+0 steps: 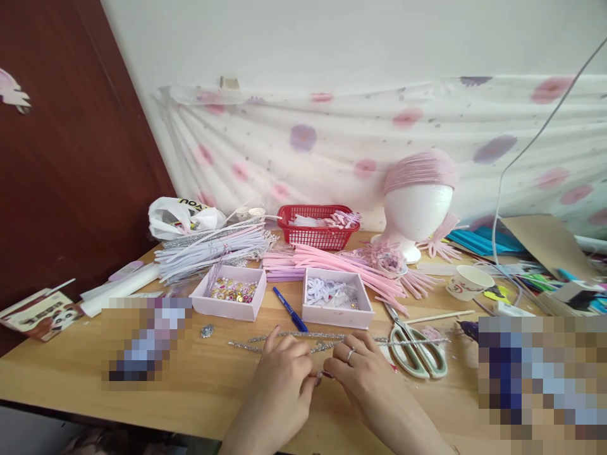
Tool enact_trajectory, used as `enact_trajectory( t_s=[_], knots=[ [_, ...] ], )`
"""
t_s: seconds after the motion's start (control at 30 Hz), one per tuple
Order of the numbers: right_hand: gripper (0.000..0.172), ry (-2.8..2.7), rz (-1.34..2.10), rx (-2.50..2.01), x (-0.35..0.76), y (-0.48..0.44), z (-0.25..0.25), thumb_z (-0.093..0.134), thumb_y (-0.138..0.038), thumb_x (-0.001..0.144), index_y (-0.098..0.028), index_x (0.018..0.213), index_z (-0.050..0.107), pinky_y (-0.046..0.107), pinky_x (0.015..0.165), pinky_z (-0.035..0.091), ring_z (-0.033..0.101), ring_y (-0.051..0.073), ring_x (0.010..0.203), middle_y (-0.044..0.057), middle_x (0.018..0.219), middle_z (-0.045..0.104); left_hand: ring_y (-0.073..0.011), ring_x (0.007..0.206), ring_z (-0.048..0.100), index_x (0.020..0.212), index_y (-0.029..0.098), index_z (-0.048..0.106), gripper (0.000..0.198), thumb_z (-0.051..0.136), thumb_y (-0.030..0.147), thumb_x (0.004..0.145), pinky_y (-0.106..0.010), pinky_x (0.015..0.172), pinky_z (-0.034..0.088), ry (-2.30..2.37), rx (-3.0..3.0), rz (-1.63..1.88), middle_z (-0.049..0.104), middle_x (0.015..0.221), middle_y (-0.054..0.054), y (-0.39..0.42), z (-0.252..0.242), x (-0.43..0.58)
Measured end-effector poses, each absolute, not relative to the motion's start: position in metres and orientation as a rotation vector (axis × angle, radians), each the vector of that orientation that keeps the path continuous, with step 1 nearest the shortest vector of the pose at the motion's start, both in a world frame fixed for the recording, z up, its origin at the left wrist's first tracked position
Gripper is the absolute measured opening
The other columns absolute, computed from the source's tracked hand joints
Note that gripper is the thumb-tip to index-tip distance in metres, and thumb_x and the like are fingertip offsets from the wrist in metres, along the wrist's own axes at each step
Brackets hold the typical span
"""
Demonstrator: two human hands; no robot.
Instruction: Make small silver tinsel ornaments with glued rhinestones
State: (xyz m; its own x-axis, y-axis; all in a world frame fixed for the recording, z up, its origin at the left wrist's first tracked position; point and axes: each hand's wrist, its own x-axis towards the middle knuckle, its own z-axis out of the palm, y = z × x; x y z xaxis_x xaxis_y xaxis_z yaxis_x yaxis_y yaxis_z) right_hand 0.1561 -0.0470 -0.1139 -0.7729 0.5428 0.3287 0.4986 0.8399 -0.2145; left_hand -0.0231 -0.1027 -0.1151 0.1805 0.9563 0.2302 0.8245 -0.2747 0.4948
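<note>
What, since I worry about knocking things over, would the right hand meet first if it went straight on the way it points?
The right hand would probably meet the silver strands just ahead first; passing above them, it would reach the right-hand pale box. Its height is hard to judge.

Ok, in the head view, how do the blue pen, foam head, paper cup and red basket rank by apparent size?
Largest to smallest:
1. Foam head
2. Red basket
3. Paper cup
4. Blue pen

I can make out "YOU" in black on the crumpled white plastic bag [160, 218]. The cream-and-brown cardboard box [33, 316] has lettering too blurred to read.
</note>
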Motion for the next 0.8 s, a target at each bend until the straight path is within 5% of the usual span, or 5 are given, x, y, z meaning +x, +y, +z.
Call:
enact_trajectory(
  t_s=[0.13,0.2,0.37,0.57,0.8],
  knots=[
    [0.022,-2.565,0.185,-0.776,0.156,-0.044,-0.116,0.059,0.0,0.086,-0.021,0.078,0.06,0.032,0.079,0.033,0.051,0.018,0.075,-0.001,0.076,0.062,-0.0238,0.084,0.064,0.072,0.018,0.064,0.022,0.055,-0.001,0.078,-0.058,0.102,0.041,1.686,2.187,0.914,0.069,0.08,-0.004,-0.102,-0.128,-0.025],
    [0.023,-2.498,0.179,-0.752,0.156,-0.043,-0.122,0.058,-0.001,0.086,-0.022,0.078,0.06,0.032,0.083,0.032,0.052,0.017,0.075,-0.002,0.075,0.062,-0.0246,0.085,0.064,0.073,0.018,0.065,0.023,0.053,-0.001,0.077,-0.045,0.085,0.05,1.681,2.164,1.003,0.07,0.082,-0.005,-0.101,-0.139,-0.029],
    [0.028,-2.324,0.102,-0.656,0.153,-0.042,-0.135,0.047,-0.002,0.093,-0.025,0.086,0.062,0.036,0.1,0.026,0.053,0.017,0.074,-0.003,0.073,0.062,-0.0201,0.078,0.066,0.07,0.018,0.066,0.018,0.057,0.003,0.075,-0.03,0.072,0.049,1.588,2.014,1.094,0.07,0.077,-0.004,-0.099,-0.155,-0.034],
    [0.035,-2.292,-0.004,-0.647,0.149,-0.043,-0.117,0.038,-0.009,0.103,-0.022,0.081,0.061,0.039,0.106,0.022,0.053,0.016,0.074,-0.003,0.069,0.063,-0.0172,0.073,0.064,0.062,0.017,0.062,0.019,0.057,0.008,0.078,-0.027,0.071,0.047,1.563,1.739,1.017,0.066,0.073,-0.003,-0.098,-0.119,-0.032],
    [0.02,-2.304,-0.095,-0.627,0.144,-0.019,-0.063,0.054,-0.008,0.097,-0.02,0.083,0.064,0.038,0.099,0.026,0.053,0.016,0.076,-0.002,0.073,0.066,-0.0171,0.076,0.063,0.076,0.018,0.07,0.015,0.058,0.013,0.082,-0.028,0.073,0.046,1.541,1.825,1.064,0.068,0.079,-0.003,-0.068,-0.069,-0.043]
  ],
)
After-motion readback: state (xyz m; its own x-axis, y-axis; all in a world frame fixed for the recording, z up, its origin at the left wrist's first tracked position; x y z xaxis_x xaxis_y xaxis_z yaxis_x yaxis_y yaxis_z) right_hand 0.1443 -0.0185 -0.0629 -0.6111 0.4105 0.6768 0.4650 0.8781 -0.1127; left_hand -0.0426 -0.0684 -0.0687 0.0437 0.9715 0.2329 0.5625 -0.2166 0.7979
